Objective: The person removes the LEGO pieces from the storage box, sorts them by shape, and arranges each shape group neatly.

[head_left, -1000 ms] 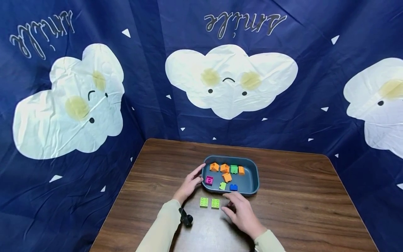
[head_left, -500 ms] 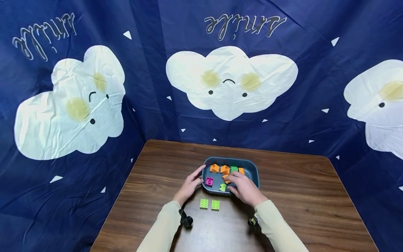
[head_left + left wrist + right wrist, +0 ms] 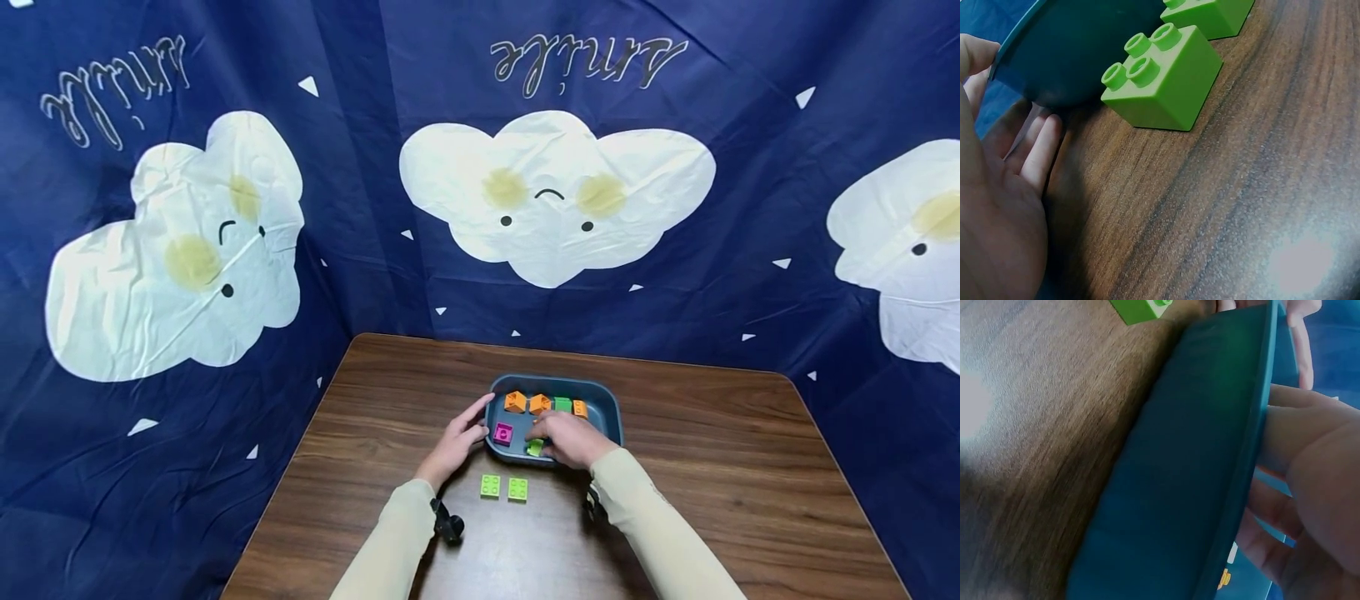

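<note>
In the head view my left hand (image 3: 456, 442) lies at the left end of a dark blue-grey tray (image 3: 611, 400), fingers extended against its rim and wall. My right hand (image 3: 573, 439) reaches over the near rim into the tray. Its thumb and fingers pinch a small lime-green toy brick (image 3: 535, 447); the right wrist view hides this brick behind the tray wall (image 3: 1172, 450). Left of it sits a magenta brick (image 3: 503, 433). Orange bricks (image 3: 515, 402) and a green brick (image 3: 562, 404) lie along the far side.
Two lime-green four-stud bricks, the left one (image 3: 490, 487) and the right one (image 3: 517, 489), stand on the wooden table (image 3: 712, 467) in front of the tray. A dark blue cloth (image 3: 360, 208) with cloud prints hangs behind the table.
My right hand has moved from the table beside the two lime-green bricks into the tray, then left onto the lime-green brick there. The left hand has stayed at the tray's end.
</note>
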`<control>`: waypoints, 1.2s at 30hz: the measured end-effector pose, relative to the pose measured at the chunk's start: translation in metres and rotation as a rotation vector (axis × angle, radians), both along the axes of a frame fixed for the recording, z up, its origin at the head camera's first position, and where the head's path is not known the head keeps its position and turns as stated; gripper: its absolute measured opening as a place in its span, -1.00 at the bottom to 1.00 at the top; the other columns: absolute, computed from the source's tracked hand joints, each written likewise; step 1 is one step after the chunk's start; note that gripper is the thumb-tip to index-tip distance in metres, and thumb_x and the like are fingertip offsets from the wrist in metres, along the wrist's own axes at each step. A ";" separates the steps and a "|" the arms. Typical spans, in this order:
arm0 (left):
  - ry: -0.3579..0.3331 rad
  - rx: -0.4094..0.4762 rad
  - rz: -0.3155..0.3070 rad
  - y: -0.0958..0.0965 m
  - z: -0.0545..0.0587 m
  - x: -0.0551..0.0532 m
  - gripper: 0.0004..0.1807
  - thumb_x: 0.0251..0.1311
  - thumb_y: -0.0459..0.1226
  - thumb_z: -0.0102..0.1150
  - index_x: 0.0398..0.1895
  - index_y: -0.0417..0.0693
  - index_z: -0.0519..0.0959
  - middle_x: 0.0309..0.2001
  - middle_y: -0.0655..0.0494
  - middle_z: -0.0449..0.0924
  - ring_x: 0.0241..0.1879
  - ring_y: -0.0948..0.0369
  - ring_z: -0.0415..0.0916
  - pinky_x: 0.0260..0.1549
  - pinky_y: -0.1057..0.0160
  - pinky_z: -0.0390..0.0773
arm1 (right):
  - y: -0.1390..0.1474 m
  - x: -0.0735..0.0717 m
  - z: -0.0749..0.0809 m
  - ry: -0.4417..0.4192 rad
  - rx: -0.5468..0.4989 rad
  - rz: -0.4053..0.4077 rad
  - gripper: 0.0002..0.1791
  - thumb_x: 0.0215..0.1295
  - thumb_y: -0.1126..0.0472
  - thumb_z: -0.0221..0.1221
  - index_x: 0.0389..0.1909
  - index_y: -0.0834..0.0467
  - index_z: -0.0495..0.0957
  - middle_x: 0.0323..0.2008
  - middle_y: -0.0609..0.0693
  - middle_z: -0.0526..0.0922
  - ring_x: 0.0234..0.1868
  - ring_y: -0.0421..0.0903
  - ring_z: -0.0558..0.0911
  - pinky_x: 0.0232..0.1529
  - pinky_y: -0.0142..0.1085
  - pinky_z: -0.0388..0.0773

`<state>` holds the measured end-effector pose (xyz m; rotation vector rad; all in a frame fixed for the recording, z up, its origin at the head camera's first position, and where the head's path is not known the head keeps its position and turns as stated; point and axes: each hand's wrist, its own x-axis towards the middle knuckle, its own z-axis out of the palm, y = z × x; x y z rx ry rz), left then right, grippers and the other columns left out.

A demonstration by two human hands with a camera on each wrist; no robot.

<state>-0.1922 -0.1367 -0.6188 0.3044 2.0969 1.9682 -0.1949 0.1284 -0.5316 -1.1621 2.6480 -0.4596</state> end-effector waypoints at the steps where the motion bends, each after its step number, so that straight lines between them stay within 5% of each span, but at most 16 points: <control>1: -0.002 -0.001 0.000 0.000 0.000 0.000 -0.28 0.46 -0.40 -0.01 0.65 0.23 0.27 0.64 -0.04 0.14 0.56 -0.03 0.19 0.43 -0.07 0.38 | -0.001 -0.001 0.000 -0.004 0.012 0.004 -0.68 0.30 0.33 0.42 0.07 0.10 0.79 0.07 0.01 0.74 0.18 0.03 0.67 0.23 -0.03 0.62; 11: -0.010 0.001 0.001 0.000 0.000 0.000 -0.29 0.46 -0.40 -0.02 0.65 0.22 0.27 0.65 -0.05 0.13 0.56 -0.04 0.18 0.39 -0.05 0.42 | -0.006 -0.009 -0.005 0.007 0.034 0.077 -0.81 0.25 0.31 0.46 -0.13 0.09 0.83 -0.20 -0.06 0.77 -0.15 -0.14 0.70 -0.07 -0.25 0.70; 16: -0.013 -0.004 0.002 0.000 0.001 0.001 -0.29 0.46 -0.39 -0.02 0.64 0.23 0.27 0.65 -0.04 0.12 0.57 -0.03 0.17 0.39 -0.02 0.44 | -0.009 -0.012 -0.006 0.007 0.082 0.067 -0.78 0.24 0.31 0.47 -0.09 0.10 0.83 -0.18 -0.07 0.79 -0.11 -0.13 0.73 -0.03 -0.23 0.72; 25: 0.002 -0.005 0.002 0.001 0.000 0.000 -0.29 0.45 -0.40 -0.01 0.65 0.15 0.26 0.64 -0.09 0.13 0.56 -0.07 0.17 0.37 -0.02 0.46 | -0.010 -0.011 -0.006 -0.042 0.111 -0.052 -0.72 0.27 0.31 0.45 0.01 0.13 0.77 -0.04 -0.01 0.79 0.07 -0.03 0.72 0.11 -0.12 0.69; 36: -0.004 0.010 0.003 0.001 0.002 0.002 -0.30 0.47 -0.42 -0.04 0.65 0.15 0.26 0.65 -0.08 0.12 0.53 -0.04 0.20 0.37 -0.03 0.44 | -0.001 -0.001 -0.003 0.040 -0.005 -0.138 -0.74 0.24 0.26 0.47 -0.12 0.04 0.63 -0.16 -0.10 0.67 -0.17 -0.16 0.60 -0.11 -0.16 0.67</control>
